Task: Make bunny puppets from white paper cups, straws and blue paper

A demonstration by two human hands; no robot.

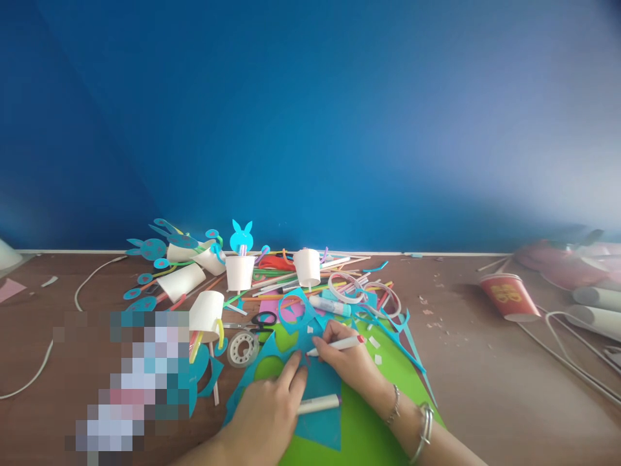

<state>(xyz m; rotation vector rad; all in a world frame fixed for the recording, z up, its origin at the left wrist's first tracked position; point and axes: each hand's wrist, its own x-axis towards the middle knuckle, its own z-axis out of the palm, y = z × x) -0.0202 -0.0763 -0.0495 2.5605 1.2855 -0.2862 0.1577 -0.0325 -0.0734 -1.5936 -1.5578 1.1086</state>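
My right hand (347, 362) pinches a white marker (342, 344) with a red end, its tip low over a piece of blue paper (317, 430). My left hand (274, 404) rests on that same paper with its fingers stretched out near the marker tip. A second white marker (319, 404) pokes out beside the left hand; its other end is hidden, and I cannot tell whether the hand touches it. Under the blue paper is a large green sheet (392, 414). Small white scraps (373, 342) lie on the green sheet by my right wrist.
A tape roll (243, 349), scissors (264, 318) and a glue stick (330, 306) lie beyond my hands. White paper cups (240, 275) with straws and blue cutouts stand or lie at the back left. A red cup (509, 298) tilts at the right. A blurred patch covers the lower left.
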